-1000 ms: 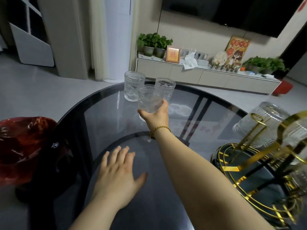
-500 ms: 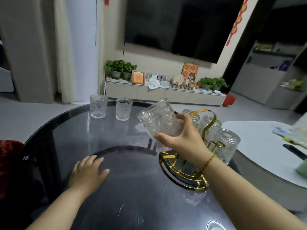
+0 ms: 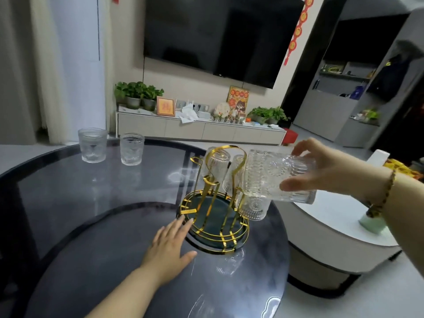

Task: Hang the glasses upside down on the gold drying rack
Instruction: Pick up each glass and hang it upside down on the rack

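Note:
My right hand (image 3: 330, 168) grips a clear patterned glass (image 3: 273, 174) tipped on its side, its mouth facing left, right beside the top of the gold drying rack (image 3: 213, 212). The rack stands on the dark glass table (image 3: 68, 203) with three glasses hung upside down on its arms, one at the back (image 3: 218, 166) and one low on the right (image 3: 253, 208). Two more glasses stand upright at the far left of the table, one (image 3: 92, 145) left of the other (image 3: 132, 149). My left hand (image 3: 168, 246) lies flat on the table, fingertips touching the rack's base rim.
A white low table (image 3: 332, 226) with a mint-green object sits close to the right of the dark table. A TV cabinet (image 3: 199, 129) with plants and a picture frame runs along the back wall under a large television.
My right hand carried the glass rightward and tipped it onto its side over the rack. My left hand slid right across the table to the rack's base. The view swung right.

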Demonstrator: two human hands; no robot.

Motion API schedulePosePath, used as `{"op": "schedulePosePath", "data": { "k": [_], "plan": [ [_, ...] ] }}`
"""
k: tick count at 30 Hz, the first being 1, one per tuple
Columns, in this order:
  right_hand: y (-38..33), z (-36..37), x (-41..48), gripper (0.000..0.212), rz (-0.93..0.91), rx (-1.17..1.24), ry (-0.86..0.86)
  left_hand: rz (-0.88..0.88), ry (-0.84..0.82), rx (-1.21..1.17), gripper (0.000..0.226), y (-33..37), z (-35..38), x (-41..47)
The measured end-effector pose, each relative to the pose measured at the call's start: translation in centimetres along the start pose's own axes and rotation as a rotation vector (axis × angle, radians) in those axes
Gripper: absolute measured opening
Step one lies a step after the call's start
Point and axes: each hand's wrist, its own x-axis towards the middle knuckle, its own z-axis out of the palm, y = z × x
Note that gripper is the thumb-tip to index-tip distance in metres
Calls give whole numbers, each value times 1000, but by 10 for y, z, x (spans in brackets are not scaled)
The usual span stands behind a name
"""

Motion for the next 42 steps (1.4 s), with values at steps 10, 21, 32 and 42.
{"op": "schedulePosePath", "data": {
  "k": [10,21,32,42],
  "plan": [
    [-2,1,47,66,-179,-404,-37,22,72,14,67,-3,8,12],
    [-9,39,77,84,-152,-448,-196,-27,132,-34,65,-7,12,16],
    [2,79,86,81,-182,-441,-272,-19,142,-64,62,-7,11,17],
    [1,85,85,82,-200,-480,-304,-18,138,-78,62,-6,8,16]
  ]
}}
